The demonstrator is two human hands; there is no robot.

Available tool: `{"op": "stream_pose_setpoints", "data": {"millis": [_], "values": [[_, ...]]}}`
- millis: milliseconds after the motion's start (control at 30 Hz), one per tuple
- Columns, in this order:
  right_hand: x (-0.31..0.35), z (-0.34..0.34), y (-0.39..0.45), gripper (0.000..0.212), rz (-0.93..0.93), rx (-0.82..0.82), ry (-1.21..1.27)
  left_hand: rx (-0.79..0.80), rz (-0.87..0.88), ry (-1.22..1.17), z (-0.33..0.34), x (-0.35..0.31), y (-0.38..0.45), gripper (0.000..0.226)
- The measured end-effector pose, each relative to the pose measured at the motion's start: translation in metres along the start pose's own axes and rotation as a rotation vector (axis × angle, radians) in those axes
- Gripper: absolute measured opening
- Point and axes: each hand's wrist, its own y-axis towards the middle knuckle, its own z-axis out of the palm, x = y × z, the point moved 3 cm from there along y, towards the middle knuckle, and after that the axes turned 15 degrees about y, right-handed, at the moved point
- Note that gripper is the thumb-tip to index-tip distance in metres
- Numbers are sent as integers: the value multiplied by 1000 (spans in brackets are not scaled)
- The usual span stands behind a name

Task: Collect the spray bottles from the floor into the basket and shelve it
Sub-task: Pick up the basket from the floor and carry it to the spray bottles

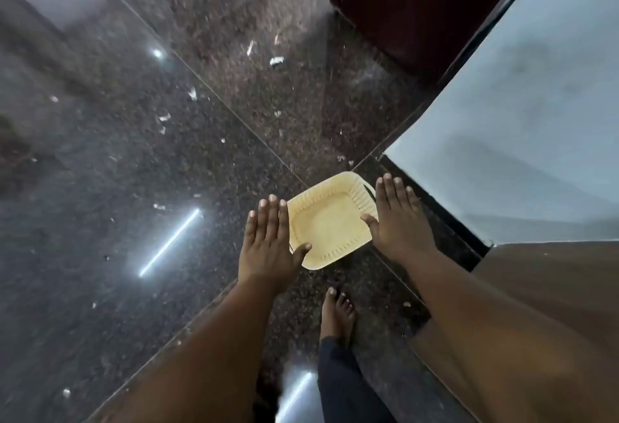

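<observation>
A bare foot (336, 315) below a dark blue trouser leg (345, 385) is seen at the bottom centre, planted on a polished dark speckled granite floor (117, 171). Two bare forearms are extended forward from the bottom corners. Just beyond the foot, a pale yellow, square plastic basket with slotted sides (330, 221) is seen from above, its inside holding nothing. It appears to sit on the floor, though that contact cannot be confirmed from this angle.

The left hand (269, 243) is spread flat, fingers straight and together, at the basket's left edge, with its thumb laid over the near-left rim. The right hand (397, 218) is likewise opened flat at the basket's right edge, its thumb reaching over the rim. The hands are held apart with the basket between them, and neither is closed around it.

To the right of the basket, a pale grey-blue wall surface (522, 114) is met by a black skirting strip (432, 208), with a brown wooden panel (552, 285) nearer the viewer. Farther off, small white scraps of litter (276, 61) are scattered across the floor, and streaks of reflected light (169, 243) are seen on its left side. At the top, a dark maroon cabinet (412, 4) is seen standing on the floor.
</observation>
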Motion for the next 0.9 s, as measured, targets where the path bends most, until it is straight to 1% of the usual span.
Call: {"op": "stream_pose_setpoints", "data": {"millis": [67, 167, 200, 267, 333, 400, 433, 500, 533, 567, 600, 633, 667, 767, 833, 900], "values": [[-11, 29, 24, 75, 29, 55, -1, 40, -28, -16, 36, -3, 22, 88], [-36, 71, 55, 74, 120, 118, 47, 103, -133, -89, 90, -4, 50, 94], [-43, 85, 65, 73, 179, 141, 117, 133, -185, -141, 108, -5, 57, 98], [-59, 108, 85, 72, 364, 144, 325, 231, -341, -278, 141, -3, 73, 111], [-75, 127, 100, 73, 574, 96, 500, 340, -487, -430, 170, -3, 87, 122], [-85, 149, 112, 72, 704, 88, 576, 446, -595, -559, 198, -5, 96, 126], [-88, 157, 116, 69, 728, 92, 598, 501, -630, -650, 209, -7, 99, 125], [-92, 167, 122, 52, 736, 58, 630, 615, -662, -931, 229, -13, 106, 111], [-93, 171, 124, 44, 735, 27, 646, 656, -653, -1080, 234, -16, 108, 97], [-94, 173, 125, 37, 742, -6, 655, 673, -623, -1192, 237, -18, 109, 78], [-93, 174, 126, 33, 751, -35, 674, 656, -595, -1255, 236, -16, 109, 58], [-90, 175, 126, 32, 758, -55, 702, 621, -588, -1311, 236, -14, 109, 43], [-88, 174, 126, 33, 752, -72, 725, 594, -600, -1360, 233, -11, 108, 38], [-58, 170, 125, 34, 721, -39, 727, 555, -644, -1447, 226, 16, 99, 36], [-27, 164, 122, 35, 714, -13, 723, 534, -649, -1447, 217, 45, 87, 33], [17, 159, 119, 30, 705, 30, 693, 502, -681, -1445, 209, 86, 66, 31]]}}
